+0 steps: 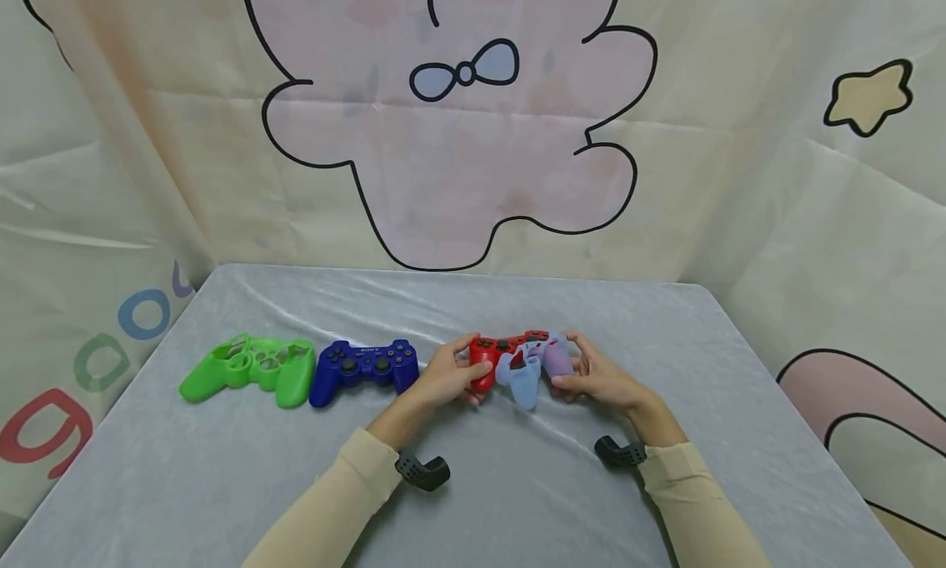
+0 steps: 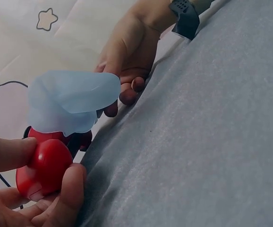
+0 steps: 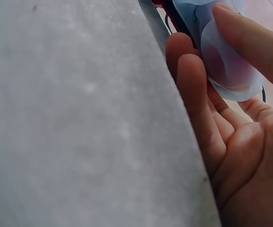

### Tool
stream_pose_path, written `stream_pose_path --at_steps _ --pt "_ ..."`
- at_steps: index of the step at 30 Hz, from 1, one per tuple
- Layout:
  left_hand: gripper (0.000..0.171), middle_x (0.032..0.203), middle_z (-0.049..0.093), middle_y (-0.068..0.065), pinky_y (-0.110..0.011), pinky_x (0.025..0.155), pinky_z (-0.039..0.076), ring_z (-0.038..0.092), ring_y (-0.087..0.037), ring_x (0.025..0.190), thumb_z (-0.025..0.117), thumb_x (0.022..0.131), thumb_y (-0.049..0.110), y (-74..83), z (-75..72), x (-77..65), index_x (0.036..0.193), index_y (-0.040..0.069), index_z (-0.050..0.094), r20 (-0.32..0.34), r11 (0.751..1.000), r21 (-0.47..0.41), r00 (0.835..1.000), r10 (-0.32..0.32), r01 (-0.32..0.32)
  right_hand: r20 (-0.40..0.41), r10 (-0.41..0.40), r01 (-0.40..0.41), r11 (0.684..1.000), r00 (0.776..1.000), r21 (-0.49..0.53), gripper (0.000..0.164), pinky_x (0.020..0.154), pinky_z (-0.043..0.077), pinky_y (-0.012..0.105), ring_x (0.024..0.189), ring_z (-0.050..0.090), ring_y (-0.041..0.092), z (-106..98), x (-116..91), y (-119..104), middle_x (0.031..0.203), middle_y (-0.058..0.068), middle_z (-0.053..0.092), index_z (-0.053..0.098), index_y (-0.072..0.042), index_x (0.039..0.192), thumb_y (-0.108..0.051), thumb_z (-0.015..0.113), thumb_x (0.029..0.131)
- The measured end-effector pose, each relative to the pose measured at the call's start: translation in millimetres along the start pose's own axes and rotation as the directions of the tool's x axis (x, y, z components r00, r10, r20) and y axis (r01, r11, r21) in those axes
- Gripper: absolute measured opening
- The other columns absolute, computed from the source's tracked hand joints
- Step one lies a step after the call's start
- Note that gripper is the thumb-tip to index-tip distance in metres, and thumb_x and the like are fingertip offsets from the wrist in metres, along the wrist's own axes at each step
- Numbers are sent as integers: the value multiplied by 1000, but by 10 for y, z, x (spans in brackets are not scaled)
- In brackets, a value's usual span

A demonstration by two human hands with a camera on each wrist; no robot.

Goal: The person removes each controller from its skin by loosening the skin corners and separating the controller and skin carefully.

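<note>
A red game controller (image 1: 484,364) is held up between both hands, a pale blue translucent silicone cover (image 1: 523,379) partly over it. My left hand (image 1: 448,373) grips the controller's bare left handle, thumb on one side and fingers curled round the other, as the left wrist view shows on the red handle (image 2: 44,168). At the other end my right hand (image 1: 600,377) pinches the handle that the cover sheathes; red shows through the covered handle (image 3: 228,68) in the right wrist view. The cover's other handle sleeve (image 2: 80,92) hangs loose beside the bare red handle.
Left of the hands lies a dark blue controller (image 1: 364,369). Beyond it, farther left, is a bright green silicone cover (image 1: 254,369). Grey cloth (image 1: 517,486) covers the table, and a printed curtain (image 1: 473,141) hangs behind it. Each wrist bears a black camera strap (image 1: 423,471).
</note>
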State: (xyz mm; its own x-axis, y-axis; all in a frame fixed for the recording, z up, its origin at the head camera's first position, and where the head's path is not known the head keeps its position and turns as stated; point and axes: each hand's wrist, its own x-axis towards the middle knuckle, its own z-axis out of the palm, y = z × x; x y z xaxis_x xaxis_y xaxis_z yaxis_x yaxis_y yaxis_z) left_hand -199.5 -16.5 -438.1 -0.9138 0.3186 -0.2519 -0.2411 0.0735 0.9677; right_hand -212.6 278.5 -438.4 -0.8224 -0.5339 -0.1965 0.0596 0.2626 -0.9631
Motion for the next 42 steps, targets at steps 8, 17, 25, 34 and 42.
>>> stream_pose_path --at_steps 8,17,25,34,42 --pt "67 119 68 -29 -28 51 56 64 -16 56 65 98 10 8 -19 4 158 13 35 6 1000 -11 1000 -21 21 1 -36 36 999 999 -16 63 64 56 25 63 66 8 -9 17 30 94 1 70 17 -5 137 1 64 95" --pt "67 123 67 -27 -29 54 57 65 -15 58 65 99 14 22 -9 -3 158 16 35 -16 999 15 999 -49 49 -52 -50 50 999 997 2 50 60 56 26 71 68 8 9 6 36 92 -1 73 28 -5 126 2 66 94" --pt "67 115 70 -26 -28 53 57 65 -16 56 65 99 13 30 -4 -18 158 15 34 -23 998 22 998 -52 53 -109 -29 25 999 994 -37 41 57 52 25 68 66 7 34 2 8 84 -1 74 38 -4 119 -1 69 93" --pt "67 118 69 -28 -28 53 57 66 -16 57 65 99 13 32 -26 9 158 14 35 -21 999 6 999 -33 33 -136 -14 5 998 991 -70 40 58 54 27 68 69 11 27 16 -47 77 1 73 42 -2 117 -3 73 91" --pt "66 124 67 -29 -29 54 58 66 -15 57 65 99 13 34 -10 -9 158 13 35 -26 999 17 999 -35 36 -166 -22 -1 990 986 -140 36 56 53 28 62 71 13 35 -17 -75 68 3 73 47 3 112 -4 75 89"
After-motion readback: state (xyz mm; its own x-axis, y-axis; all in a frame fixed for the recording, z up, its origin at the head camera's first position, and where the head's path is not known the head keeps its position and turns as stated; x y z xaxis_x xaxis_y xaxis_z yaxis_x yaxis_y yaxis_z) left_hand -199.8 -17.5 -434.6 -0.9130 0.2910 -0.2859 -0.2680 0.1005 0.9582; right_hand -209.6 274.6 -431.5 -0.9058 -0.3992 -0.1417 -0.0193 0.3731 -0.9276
